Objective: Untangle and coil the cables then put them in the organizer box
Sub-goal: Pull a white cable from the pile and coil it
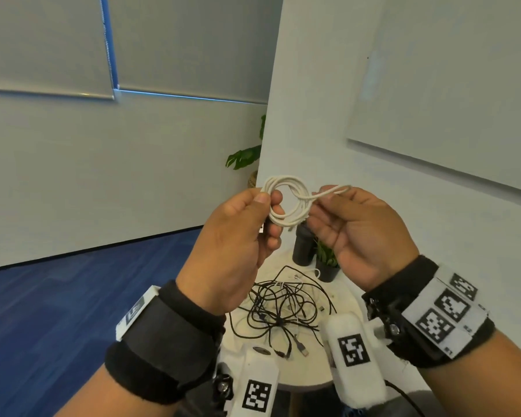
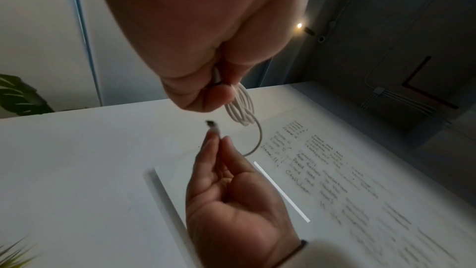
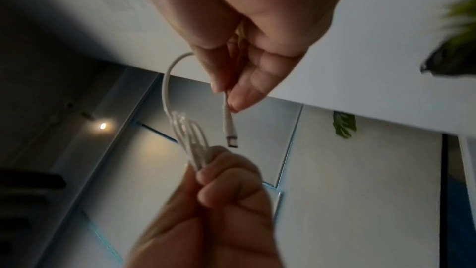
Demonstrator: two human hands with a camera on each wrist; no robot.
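Between both hands (image 1: pixel 289 233), coiled white cable (image 1: pixel 286 203).

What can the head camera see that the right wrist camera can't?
Only the head view shows the round white table below, the tangle of black cables on it, and the dark pots at its far edge. Only the right wrist view shows the white cable's plug hanging free below the fingertips. Both show the left hand gripping the coiled white cable, and the right hand pinching its loose end.
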